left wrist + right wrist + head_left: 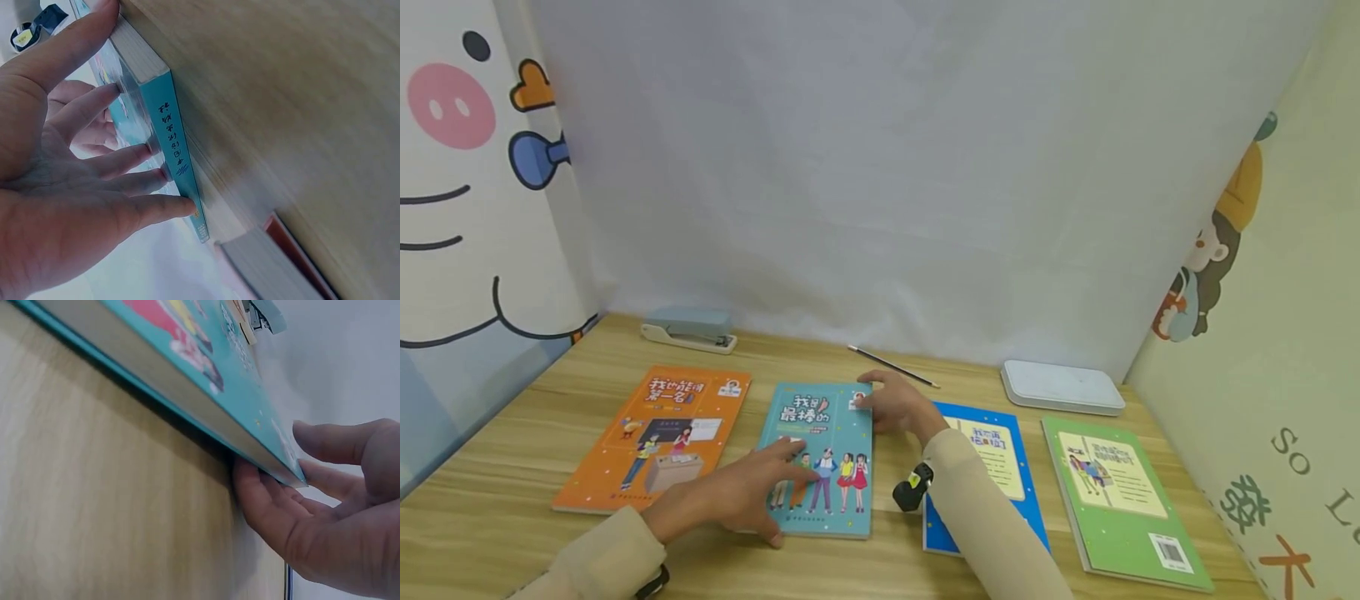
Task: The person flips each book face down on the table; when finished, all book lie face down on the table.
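A teal book (842, 425) with children drawn on its cover lies on the wooden table, in front of me. Across its lower left part spreads my left hand (756, 483). In the left wrist view, the fairly straight fingers (134, 159) of that hand touch the cover and spine side, and the thumb reaches its bottom edge. My right hand (898, 404) is at the upper right corner. The right wrist view shows its lower fingers (253, 487) bent under the book's edge, with the thumb above the corner; whether the thumb touches the cover is unclear.
An orange book (700, 425) lies to the left. On the right are a blue book (1018, 467), partly under my right forearm, and a green book (1120, 533). Behind them lie a stapler (688, 329), a pencil (891, 365) and a pale case (1063, 387), before a white curtain.
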Action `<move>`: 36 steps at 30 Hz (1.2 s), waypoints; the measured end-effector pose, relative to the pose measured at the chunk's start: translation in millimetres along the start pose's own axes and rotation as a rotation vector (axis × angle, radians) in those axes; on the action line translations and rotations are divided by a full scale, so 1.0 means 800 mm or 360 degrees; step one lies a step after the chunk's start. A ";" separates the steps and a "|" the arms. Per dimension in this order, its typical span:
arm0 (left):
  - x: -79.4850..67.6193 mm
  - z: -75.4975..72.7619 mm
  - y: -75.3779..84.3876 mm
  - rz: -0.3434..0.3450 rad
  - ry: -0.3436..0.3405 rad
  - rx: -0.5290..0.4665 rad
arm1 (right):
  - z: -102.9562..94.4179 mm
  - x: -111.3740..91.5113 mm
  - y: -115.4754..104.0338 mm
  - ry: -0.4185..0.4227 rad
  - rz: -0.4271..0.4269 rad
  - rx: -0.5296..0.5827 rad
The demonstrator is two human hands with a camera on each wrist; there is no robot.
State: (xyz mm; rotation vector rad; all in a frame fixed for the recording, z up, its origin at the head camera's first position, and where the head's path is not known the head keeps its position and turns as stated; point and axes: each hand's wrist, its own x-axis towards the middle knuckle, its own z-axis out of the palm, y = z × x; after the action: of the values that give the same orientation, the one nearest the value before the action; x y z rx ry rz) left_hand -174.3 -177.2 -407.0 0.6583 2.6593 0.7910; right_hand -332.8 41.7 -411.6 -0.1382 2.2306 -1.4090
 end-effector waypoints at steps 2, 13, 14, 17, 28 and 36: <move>0.000 0.000 0.000 -0.0005 0.0004 -0.0002 | -0.001 0.000 0.002 -0.0042 -0.0005 -0.0055; 0.000 0.001 -0.004 0.0047 0.0015 0.0004 | -0.001 0.000 0.006 -0.0064 0.0004 0.0053; 0.000 0.001 -0.004 0.0054 0.0015 0.0006 | -0.002 0.000 0.006 -0.0069 -0.0004 0.0069; -0.002 0.001 -0.004 0.0060 0.0010 0.0014 | -0.004 -0.002 0.006 -0.0094 -0.0039 0.0121; 0.001 -0.006 0.005 -0.0008 0.0038 -0.0007 | -0.016 -0.009 0.003 -0.0243 -0.0124 0.0457; 0.006 -0.018 0.015 0.0048 0.0147 -0.0041 | -0.022 -0.017 -0.013 -0.0174 -0.0294 0.0537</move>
State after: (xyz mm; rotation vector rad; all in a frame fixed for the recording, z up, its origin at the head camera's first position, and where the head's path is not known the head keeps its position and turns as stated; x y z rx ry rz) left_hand -179.9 -172.3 -389.1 0.6720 2.7224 0.8828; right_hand -330.7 56.2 -391.3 -0.3034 1.9005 -1.8086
